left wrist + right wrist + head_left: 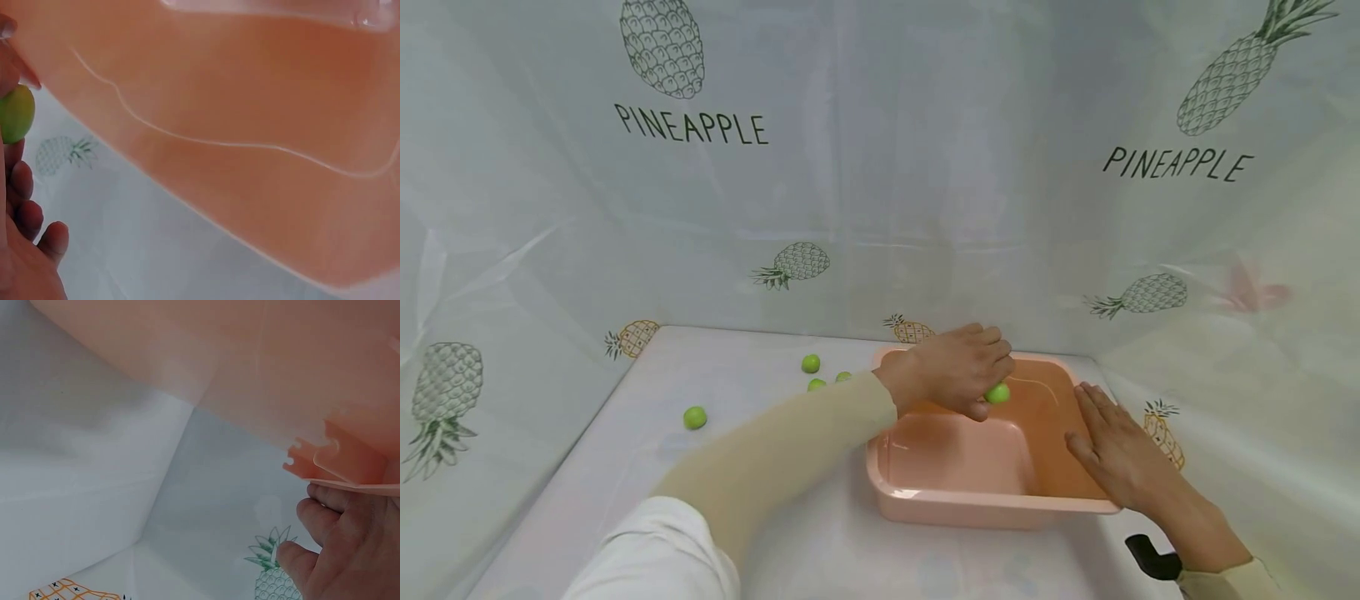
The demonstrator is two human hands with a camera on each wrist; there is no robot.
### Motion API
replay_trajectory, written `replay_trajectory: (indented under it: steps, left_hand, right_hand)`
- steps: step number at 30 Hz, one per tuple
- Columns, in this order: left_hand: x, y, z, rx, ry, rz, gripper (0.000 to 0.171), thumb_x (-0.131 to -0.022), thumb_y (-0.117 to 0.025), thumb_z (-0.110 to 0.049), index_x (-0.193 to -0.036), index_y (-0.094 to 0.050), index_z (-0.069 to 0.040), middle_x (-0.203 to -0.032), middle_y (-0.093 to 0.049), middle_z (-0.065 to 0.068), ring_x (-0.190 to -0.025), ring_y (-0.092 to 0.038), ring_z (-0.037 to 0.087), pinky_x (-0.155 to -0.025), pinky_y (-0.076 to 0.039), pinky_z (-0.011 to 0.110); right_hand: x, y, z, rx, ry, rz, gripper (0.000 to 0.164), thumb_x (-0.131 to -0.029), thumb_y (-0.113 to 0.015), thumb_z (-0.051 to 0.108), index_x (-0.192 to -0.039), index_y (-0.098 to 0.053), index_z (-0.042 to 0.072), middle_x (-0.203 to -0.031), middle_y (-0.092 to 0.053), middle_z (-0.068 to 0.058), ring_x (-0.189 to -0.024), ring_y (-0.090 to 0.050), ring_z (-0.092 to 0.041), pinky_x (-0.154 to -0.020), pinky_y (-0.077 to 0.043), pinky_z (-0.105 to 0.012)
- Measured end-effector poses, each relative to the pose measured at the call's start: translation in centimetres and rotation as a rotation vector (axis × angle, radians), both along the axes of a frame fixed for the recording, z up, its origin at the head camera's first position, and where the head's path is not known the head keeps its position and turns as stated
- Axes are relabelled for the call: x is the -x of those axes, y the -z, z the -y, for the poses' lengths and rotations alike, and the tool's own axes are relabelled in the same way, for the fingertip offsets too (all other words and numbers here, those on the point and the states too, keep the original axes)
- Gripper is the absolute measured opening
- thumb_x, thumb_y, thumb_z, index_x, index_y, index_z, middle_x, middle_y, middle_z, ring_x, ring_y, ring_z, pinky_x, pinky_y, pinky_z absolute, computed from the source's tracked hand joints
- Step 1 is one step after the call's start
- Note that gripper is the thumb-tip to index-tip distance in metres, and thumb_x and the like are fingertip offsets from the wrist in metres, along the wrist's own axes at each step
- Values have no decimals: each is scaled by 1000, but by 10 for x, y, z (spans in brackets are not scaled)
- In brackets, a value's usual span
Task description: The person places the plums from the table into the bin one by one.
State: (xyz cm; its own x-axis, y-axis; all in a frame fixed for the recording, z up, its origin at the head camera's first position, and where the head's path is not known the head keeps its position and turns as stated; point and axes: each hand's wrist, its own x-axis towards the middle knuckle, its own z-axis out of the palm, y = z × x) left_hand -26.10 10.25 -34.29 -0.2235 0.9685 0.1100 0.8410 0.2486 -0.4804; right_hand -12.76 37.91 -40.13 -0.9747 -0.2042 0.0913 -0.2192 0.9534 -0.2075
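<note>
White cloth (pixel 651 554) of the left sleeve lies nearest, cut off by the bottom edge, with a beige sleeve (pixel 782 454) running on from it. That forearm blocks part of the white table (pixel 805 542) and partly covers two green fruits, one at its far edge (pixel 844 377) and one just left of it (pixel 817 385). Two more sit in plain sight: one slightly farther off (pixel 811 363), one well to the left (pixel 696 417).

Over the far part of the peach basin (pixel 985 499), the left hand (pixel 955 367) pinches another green fruit (pixel 997 393); its back hides most of the grip, and the left wrist view cuts off both hand and fruit. The right hand (pixel 1123 454) rests on the basin's right rim, fingers straight, thumb spread over the inside, covering a stretch of that rim. Some black object (pixel 1153 558) by the right wrist is hard to make out.

Behind and at both sides hangs a pineapple-printed sheet (pixel 925 200); a reddish shape (pixel 1255 287) on its right is blurred.
</note>
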Motion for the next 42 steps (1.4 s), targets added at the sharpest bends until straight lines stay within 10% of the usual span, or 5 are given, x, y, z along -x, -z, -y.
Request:
replay_trajectory:
  steps: [20,42]
  left_hand:
    - [-14,24,-18,228,-62,-17,51,-100,-44,-57,-132,-56,-18,-125,-57,-6,-113,-49,16,-97,-44,31]
    - [-14,39,-20,233,-54,-27,46,-102,-43,-54,-130,-58,-21,-123,-61,-9,-110,-53,13,-98,-46,27]
  right_hand:
    - [2,-2,2,-89,6,-1,77,-112,-43,43,-161,-23,-11,-166,-27,-36,-152,-27,-56,-117,-25,-74]
    - [1,-3,2,-111,7,5,80,-111,-43,47,-161,-23,-11,-166,-26,-35,-154,-25,-54,-118,-24,-74]
